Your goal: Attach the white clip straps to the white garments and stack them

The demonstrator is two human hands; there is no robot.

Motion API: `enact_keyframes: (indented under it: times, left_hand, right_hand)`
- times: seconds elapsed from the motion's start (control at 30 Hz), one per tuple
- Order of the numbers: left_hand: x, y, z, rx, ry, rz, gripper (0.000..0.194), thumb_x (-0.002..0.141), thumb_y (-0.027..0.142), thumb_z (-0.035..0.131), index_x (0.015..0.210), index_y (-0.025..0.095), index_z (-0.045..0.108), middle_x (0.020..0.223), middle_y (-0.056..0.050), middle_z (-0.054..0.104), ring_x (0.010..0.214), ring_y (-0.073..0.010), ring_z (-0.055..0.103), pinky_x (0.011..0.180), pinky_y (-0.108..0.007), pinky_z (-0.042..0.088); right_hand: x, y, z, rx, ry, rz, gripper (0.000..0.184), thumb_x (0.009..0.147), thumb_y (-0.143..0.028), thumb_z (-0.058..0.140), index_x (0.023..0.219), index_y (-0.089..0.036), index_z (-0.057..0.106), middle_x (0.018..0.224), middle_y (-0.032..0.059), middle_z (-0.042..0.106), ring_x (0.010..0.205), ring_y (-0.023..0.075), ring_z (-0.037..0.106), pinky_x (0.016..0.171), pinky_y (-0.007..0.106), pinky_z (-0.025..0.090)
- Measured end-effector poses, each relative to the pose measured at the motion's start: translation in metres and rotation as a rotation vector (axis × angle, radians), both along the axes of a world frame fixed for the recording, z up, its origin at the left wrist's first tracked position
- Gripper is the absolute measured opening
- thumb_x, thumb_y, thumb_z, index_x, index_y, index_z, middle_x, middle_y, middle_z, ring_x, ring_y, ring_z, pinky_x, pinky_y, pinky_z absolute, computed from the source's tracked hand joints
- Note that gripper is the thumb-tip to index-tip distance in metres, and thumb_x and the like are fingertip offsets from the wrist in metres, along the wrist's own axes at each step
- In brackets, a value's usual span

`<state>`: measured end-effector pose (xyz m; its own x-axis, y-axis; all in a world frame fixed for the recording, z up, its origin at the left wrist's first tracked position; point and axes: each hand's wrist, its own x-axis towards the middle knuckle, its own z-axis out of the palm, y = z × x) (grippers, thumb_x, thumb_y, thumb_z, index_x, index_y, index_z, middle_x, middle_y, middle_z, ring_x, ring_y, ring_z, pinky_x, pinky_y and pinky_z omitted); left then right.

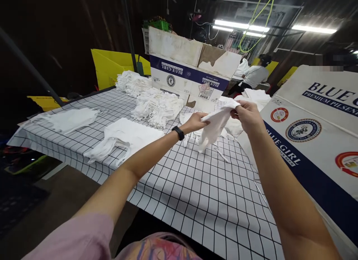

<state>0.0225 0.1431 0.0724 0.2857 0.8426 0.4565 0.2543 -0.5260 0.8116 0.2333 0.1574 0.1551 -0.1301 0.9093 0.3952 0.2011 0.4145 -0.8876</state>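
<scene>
Above the table I hold a thin white cloth garment (214,125) stretched between my two hands, its lower part hanging down. My left hand (196,122), with a black band on the wrist, grips its left edge. At the upper right corner, my right hand (247,113) pinches the cloth between thumb and fingers. The garment's exact kind is unclear. More white pieces lie behind and below it, partly hidden by my hands. Left of my forearm is a flat stack of white garments (137,135), with a curved cut-out at its near side.
A checked cloth covers the table (195,193). Piles of white garments (159,107) stand before a cardboard box (190,75) at the back. Another white piece (68,119) lies far left. A large box (304,140) borders the right side. A person (256,75) sits in the background.
</scene>
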Motion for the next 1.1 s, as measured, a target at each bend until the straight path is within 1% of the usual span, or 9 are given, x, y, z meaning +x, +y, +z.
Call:
enact_keyframes:
  times: [0.2,0.3,0.4,0.5,0.63,0.77,0.9,1.0,1.1]
  left_hand:
    - [-0.032,-0.037,0.025,-0.239,-0.168,-0.251,0.018,0.087,0.029,0.075,0.086,0.012,0.071,0.072,-0.003,0.069,0.067,-0.0091,0.064,0.068,-0.024,0.051]
    - [-0.04,-0.05,0.033,-0.308,-0.227,-0.373,0.023,0.087,0.032,0.078,0.087,0.011,0.067,0.072,-0.002,0.068,0.066,-0.0086,0.065,0.07,-0.025,0.054]
    - [-0.042,-0.06,0.032,-0.329,-0.231,-0.387,0.022,0.087,0.03,0.078,0.087,0.012,0.065,0.075,-0.002,0.069,0.071,-0.0102,0.069,0.073,-0.026,0.056]
    - [-0.042,-0.069,0.024,-0.341,-0.207,-0.367,0.016,0.088,0.027,0.075,0.088,0.013,0.066,0.079,-0.003,0.071,0.076,-0.011,0.07,0.076,-0.028,0.055]
    - [-0.039,-0.075,0.01,-0.353,-0.153,-0.347,0.013,0.088,0.027,0.07,0.087,0.014,0.067,0.078,-0.003,0.07,0.075,-0.0118,0.068,0.078,-0.032,0.054]
    - [-0.025,-0.077,-0.013,-0.289,-0.081,-0.302,0.019,0.082,0.03,0.074,0.091,0.015,0.068,0.087,-0.004,0.069,0.081,-0.0133,0.064,0.08,-0.033,0.052]
    - [-0.007,-0.082,-0.041,-0.204,0.082,-0.143,0.025,0.072,0.026,0.078,0.092,0.017,0.067,0.095,-0.005,0.067,0.087,-0.0168,0.061,0.081,-0.034,0.05]
    - [-0.002,-0.087,-0.055,-0.26,0.108,-0.091,0.013,0.074,0.024,0.072,0.078,0.017,0.062,0.084,-0.002,0.064,0.077,-0.0151,0.057,0.073,-0.032,0.046]
    - [-0.011,-0.088,-0.057,-0.299,0.013,-0.133,0.019,0.076,0.028,0.071,0.07,0.018,0.056,0.075,0.001,0.057,0.071,-0.0122,0.053,0.069,-0.029,0.042]
  right_hand:
    - [0.033,-0.035,0.002,-0.133,0.027,-0.119,0.013,0.075,-0.019,0.069,0.064,-0.016,0.062,0.05,-0.003,0.046,0.043,0.0059,0.039,0.041,0.018,0.031]
    - [0.033,-0.049,-0.003,-0.212,0.052,-0.109,0.011,0.068,-0.015,0.069,0.063,-0.016,0.06,0.047,-0.0049,0.042,0.04,0.0045,0.034,0.037,0.017,0.024]
    - [0.025,-0.06,-0.006,-0.276,0.106,-0.045,0.015,0.062,-0.013,0.068,0.059,-0.018,0.054,0.047,-0.0062,0.039,0.04,0.0032,0.029,0.037,0.017,0.022]
    - [0.016,-0.065,-0.007,-0.303,0.149,0.031,0.025,0.062,-0.014,0.067,0.058,-0.021,0.044,0.049,-0.0069,0.035,0.041,0.0032,0.028,0.037,0.017,0.023]
    - [0.005,-0.066,-0.006,-0.287,0.121,0.052,0.03,0.069,-0.019,0.066,0.061,-0.023,0.038,0.053,-0.0069,0.031,0.042,0.0039,0.026,0.038,0.018,0.021]
    - [-0.006,-0.073,-0.001,-0.241,0.071,0.115,0.028,0.072,-0.021,0.066,0.064,-0.023,0.039,0.057,-0.0061,0.03,0.044,0.0044,0.026,0.039,0.019,0.021]
    - [-0.009,-0.086,0.008,-0.219,0.014,0.171,0.02,0.073,-0.021,0.067,0.065,-0.021,0.048,0.058,-0.004,0.035,0.047,0.0055,0.029,0.041,0.02,0.024]
    - [0.002,-0.093,0.011,-0.191,-0.005,0.129,0.015,0.074,-0.023,0.069,0.067,-0.02,0.056,0.058,-0.0032,0.039,0.048,0.0058,0.03,0.042,0.02,0.026]
    - [0.024,-0.093,0.006,-0.126,-0.01,0.013,0.017,0.075,-0.027,0.072,0.066,-0.02,0.059,0.057,-0.0037,0.039,0.048,0.0056,0.03,0.043,0.021,0.025]
